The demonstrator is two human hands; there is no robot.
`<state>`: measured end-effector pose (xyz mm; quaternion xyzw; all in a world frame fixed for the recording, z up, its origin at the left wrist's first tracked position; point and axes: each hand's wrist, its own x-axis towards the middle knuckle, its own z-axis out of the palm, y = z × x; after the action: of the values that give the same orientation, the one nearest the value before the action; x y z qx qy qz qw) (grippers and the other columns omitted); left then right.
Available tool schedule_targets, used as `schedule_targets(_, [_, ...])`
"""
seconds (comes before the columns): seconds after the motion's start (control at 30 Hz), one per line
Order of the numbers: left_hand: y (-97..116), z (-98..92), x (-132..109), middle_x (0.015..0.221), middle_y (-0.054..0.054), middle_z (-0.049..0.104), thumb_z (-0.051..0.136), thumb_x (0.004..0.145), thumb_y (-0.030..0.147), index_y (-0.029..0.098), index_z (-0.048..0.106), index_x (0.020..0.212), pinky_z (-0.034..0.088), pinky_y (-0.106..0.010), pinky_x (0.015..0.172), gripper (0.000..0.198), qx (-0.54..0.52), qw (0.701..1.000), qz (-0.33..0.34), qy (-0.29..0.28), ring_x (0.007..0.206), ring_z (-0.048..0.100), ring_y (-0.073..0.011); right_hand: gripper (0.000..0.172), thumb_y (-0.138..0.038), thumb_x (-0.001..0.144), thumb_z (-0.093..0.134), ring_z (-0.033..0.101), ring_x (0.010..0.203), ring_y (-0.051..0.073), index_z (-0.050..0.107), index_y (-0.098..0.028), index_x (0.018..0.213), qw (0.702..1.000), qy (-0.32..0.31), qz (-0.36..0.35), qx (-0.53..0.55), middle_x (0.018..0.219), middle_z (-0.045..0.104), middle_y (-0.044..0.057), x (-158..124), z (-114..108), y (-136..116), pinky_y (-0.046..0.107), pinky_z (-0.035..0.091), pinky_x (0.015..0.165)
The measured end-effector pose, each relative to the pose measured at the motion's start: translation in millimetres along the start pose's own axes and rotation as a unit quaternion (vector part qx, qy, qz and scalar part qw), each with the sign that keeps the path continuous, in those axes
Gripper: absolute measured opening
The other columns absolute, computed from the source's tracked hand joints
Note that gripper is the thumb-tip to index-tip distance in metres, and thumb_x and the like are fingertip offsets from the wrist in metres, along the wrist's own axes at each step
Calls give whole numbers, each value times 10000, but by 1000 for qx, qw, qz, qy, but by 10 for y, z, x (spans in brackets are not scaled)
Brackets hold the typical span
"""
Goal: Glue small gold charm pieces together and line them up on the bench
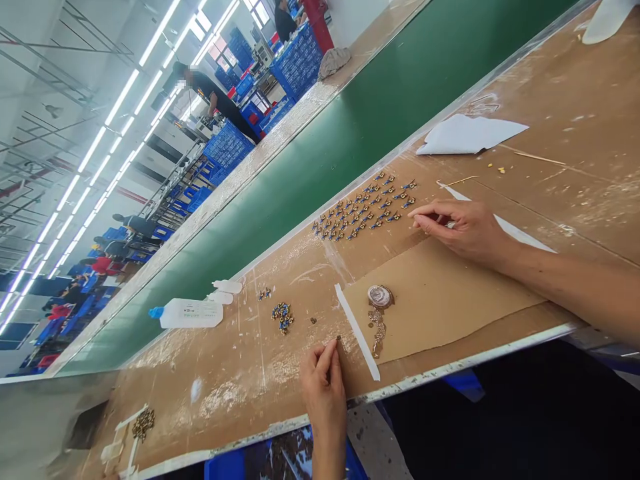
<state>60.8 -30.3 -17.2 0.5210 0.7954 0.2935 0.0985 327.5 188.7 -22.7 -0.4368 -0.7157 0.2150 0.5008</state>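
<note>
My left hand (325, 380) is closed near the front edge of the table, its fingertips pinching or pressing a tiny dark piece (339, 338). My right hand (463, 227) is closed thumb to finger, just right of many small blue-and-gold pieces (363, 210) spread in rows; anything in that pinch is too small to make out. Between the hands, a round lid-like dish (380, 297) of whitish paste sits on a cardboard sheet (450, 307), with wet glossy smears below it. A small pile of blue-and-gold pieces (283, 317) lies left of the sheet.
A clear bottle with a blue cap (193, 313) lies by the green belt (310, 153). White paper (470, 133) rests at the upper right. A heap of brass-coloured parts (143, 425) is at lower left. Other people work by blue crates (227, 150) beyond the belt.
</note>
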Motion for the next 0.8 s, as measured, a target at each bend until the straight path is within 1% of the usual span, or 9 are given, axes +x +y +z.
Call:
schedule_targets(0.07, [18,3,-14,855,19,692,536,803,399,494,671,953,529,-398,731,223,25,1000,-1,-12,890,632,-256,161,-293,841,504,572,577,114,653,-234,819,1000,2,-1,-1,763,688,7,1,1,1,254,469,533])
schedule_targets(0.23, [46,-32,-31,974,37,687,471,837,380,530,611,1069,516,-426,781,310,88,992,1,-94,1000,603,-270,181,-318,841,500,572,556,124,652,-226,812,1000,-9,12,1,758,690,21,7,-6,-31,268,469,534])
schedule_targets(0.37, [75,-74,-10,975,37,688,480,829,368,552,602,1069,520,-424,731,326,111,986,-5,-126,1027,595,-280,200,-319,842,496,570,562,119,657,-205,812,1000,-13,23,-12,767,698,34,11,-17,-72,256,456,525])
schedule_targets(0.47, [89,-74,-10,959,28,691,478,832,378,528,625,1046,522,-394,682,300,100,989,-4,-113,989,612,-271,199,-310,838,501,560,566,110,662,-194,815,1000,-13,25,-15,779,702,39,6,-21,-80,244,447,524])
schedule_targets(0.57, [89,-57,-22,936,6,689,470,839,387,462,655,1041,520,-368,655,283,80,993,0,-85,910,636,-253,197,-295,842,502,555,571,106,667,-188,826,999,-16,30,-10,789,701,43,-2,-16,-70,239,441,525])
schedule_targets(0.63, [85,-51,-22,918,-5,686,472,840,384,435,659,1050,519,-357,652,286,77,994,0,-80,879,640,-243,195,-301,840,506,553,566,108,666,-193,815,999,-12,30,-7,767,696,35,-5,-9,-59,239,437,514])
schedule_targets(0.8, [96,-57,21,885,9,684,474,842,358,476,639,1057,515,-363,678,296,95,992,3,-88,901,628,-248,183,-323,840,505,581,586,132,656,-226,805,1000,-4,13,3,766,695,22,-4,1,-35,265,457,517])
